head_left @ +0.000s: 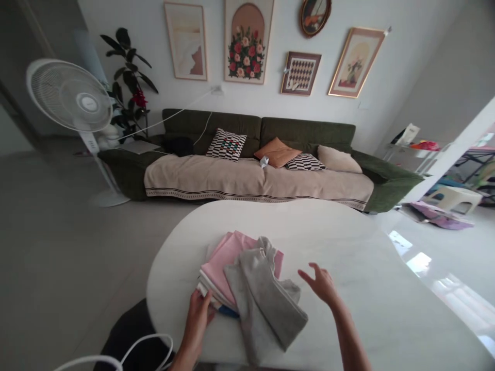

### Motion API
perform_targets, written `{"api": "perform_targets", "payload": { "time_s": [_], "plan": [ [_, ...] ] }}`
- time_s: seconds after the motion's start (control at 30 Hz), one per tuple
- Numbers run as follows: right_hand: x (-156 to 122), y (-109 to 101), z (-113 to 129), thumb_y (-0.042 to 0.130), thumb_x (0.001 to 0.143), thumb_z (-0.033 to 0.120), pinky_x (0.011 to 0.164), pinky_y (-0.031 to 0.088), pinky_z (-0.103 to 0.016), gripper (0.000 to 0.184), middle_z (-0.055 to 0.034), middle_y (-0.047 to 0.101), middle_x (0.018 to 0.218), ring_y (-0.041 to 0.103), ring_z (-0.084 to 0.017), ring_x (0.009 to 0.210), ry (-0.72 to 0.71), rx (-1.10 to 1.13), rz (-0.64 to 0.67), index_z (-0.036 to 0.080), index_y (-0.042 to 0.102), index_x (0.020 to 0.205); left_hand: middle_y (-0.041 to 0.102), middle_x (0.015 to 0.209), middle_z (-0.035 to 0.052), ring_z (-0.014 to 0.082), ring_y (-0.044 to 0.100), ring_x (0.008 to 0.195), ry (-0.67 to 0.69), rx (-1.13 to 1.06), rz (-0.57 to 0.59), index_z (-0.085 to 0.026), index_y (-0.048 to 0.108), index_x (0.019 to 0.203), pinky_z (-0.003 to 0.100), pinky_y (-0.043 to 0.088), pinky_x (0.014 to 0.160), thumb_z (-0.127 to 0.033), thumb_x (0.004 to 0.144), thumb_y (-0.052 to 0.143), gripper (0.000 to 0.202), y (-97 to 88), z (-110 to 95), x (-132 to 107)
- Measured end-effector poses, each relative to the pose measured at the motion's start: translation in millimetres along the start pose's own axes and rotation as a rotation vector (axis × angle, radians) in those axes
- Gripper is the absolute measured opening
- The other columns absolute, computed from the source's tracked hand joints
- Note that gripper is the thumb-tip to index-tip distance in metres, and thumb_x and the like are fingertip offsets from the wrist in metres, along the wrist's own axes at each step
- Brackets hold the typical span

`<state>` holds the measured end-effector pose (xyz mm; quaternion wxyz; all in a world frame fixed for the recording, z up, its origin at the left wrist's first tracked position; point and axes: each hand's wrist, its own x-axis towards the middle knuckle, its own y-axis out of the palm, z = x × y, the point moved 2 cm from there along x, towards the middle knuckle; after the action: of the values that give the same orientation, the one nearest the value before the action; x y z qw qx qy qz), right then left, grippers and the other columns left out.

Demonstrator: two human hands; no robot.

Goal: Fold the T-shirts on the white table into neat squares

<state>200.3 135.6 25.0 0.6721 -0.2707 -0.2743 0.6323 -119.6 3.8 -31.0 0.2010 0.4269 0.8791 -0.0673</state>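
A stack of folded clothes lies on the white table, with a pink folded garment [221,268] near the top and white, beige and blue layers showing beneath it. Grey trousers [263,293] are draped loosely across the stack, their legs hanging over its near right side onto the tabletop. My left hand [199,312] grips the stack's near left corner, fingers curled at the edge of the lower layers. To the right of the grey trousers, my right hand [320,283] hovers over the table with its fingers apart, holding nothing.
The white table [359,252] has a curved outline. Behind it stands a green sofa [309,131] with a beige cover and several cushions. A white fan [77,103] is at the left. White chair tubing [150,337] shows at the lower left.
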Motion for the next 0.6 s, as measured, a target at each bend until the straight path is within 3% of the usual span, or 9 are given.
{"api": "perform_targets", "payload": {
  "time_s": [0.07,0.13,0.23,0.3,0.4,0.47,0.53,0.6],
  "plan": [
    [-24.8,35.9,-19.8,0.051,0.069,0.044,0.082,0.042,-0.038,0.054,-0.0119,0.059,0.101,0.054,-0.025,0.098,0.079,0.130,0.195,0.016,0.046,0.114,0.060,0.099,0.0059,0.0196,0.060,0.088,-0.021,-0.040,-0.010,-0.023,0.045,0.104,0.026,0.049,0.059,-0.045,0.067,0.057,0.045,-11.1,9.5,3.1],
    [-45.7,66.8,-14.7,0.055,0.064,0.041,0.084,0.042,-0.036,0.061,-0.0123,0.057,0.108,0.053,-0.025,0.101,0.053,0.193,0.202,0.016,0.042,0.118,0.063,0.087,0.0043,0.0177,0.062,0.079,-0.052,-0.075,0.035,-0.020,0.049,0.094,0.024,0.049,0.057,-0.047,0.062,0.062,0.043,-11.9,17.7,2.4],
    [-55.9,101.1,27.9,0.055,0.060,0.031,0.084,0.041,-0.035,0.060,-0.0119,0.057,0.108,0.054,-0.024,0.097,-0.066,0.368,0.144,0.015,0.042,0.116,0.064,0.078,0.0017,0.0148,0.063,0.066,-0.089,-0.096,0.075,-0.021,0.050,0.091,0.022,0.047,0.052,-0.046,0.060,0.065,0.042,-4.2,23.6,-4.1],
    [-51.0,119.8,66.3,0.052,0.063,0.028,0.080,0.044,-0.032,0.056,-0.0092,0.059,0.103,0.057,-0.021,0.090,-0.152,0.561,0.205,0.016,0.040,0.117,0.064,0.082,0.0013,0.0141,0.063,0.063,-0.089,-0.123,0.052,-0.025,0.046,0.106,0.021,0.046,0.050,-0.043,0.063,0.065,0.050,-3.1,23.4,-7.7],
    [-38.7,147.0,117.0,0.048,0.069,0.029,0.072,0.046,-0.029,0.048,-0.0043,0.062,0.093,0.058,-0.017,0.082,-0.239,0.582,0.276,0.018,0.042,0.115,0.062,0.098,0.0049,0.0159,0.063,0.072,-0.027,-0.157,0.018,-0.028,0.031,0.126,0.024,0.049,0.058,-0.037,0.068,0.062,0.066,-14.0,17.6,-4.2],
    [-30.2,162.9,138.0,0.049,0.068,0.025,0.067,0.045,-0.026,0.038,-0.0012,0.062,0.084,0.057,-0.014,0.073,-0.239,0.483,0.279,0.019,0.049,0.106,0.059,0.108,0.0070,0.0174,0.061,0.086,0.025,-0.129,-0.002,-0.025,0.031,0.128,0.024,0.049,0.067,-0.035,0.072,0.058,0.064,-25.7,11.7,3.5],
    [-21.3,170.2,146.7,0.054,0.062,0.017,0.067,0.043,-0.026,0.032,0.0003,0.060,0.077,0.055,-0.013,0.067,-0.217,0.398,0.244,0.019,0.055,0.094,0.053,0.119,0.0072,0.0184,0.056,0.100,0.020,-0.090,0.003,-0.024,0.033,0.128,0.023,0.048,0.071,-0.033,0.074,0.054,0.058,-35.1,6.9,11.8],
    [-12.8,164.6,143.7,0.055,0.058,0.010,0.070,0.041,-0.027,0.029,0.0000,0.057,0.073,0.053,-0.013,0.067,-0.188,0.315,0.182,0.018,0.058,0.086,0.047,0.127,0.0072,0.0192,0.051,0.108,-0.019,-0.070,0.053,-0.024,0.031,0.129,0.023,0.048,0.070,-0.031,0.075,0.052,0.058,-39.1,4.7,16.5]
  ]
}}
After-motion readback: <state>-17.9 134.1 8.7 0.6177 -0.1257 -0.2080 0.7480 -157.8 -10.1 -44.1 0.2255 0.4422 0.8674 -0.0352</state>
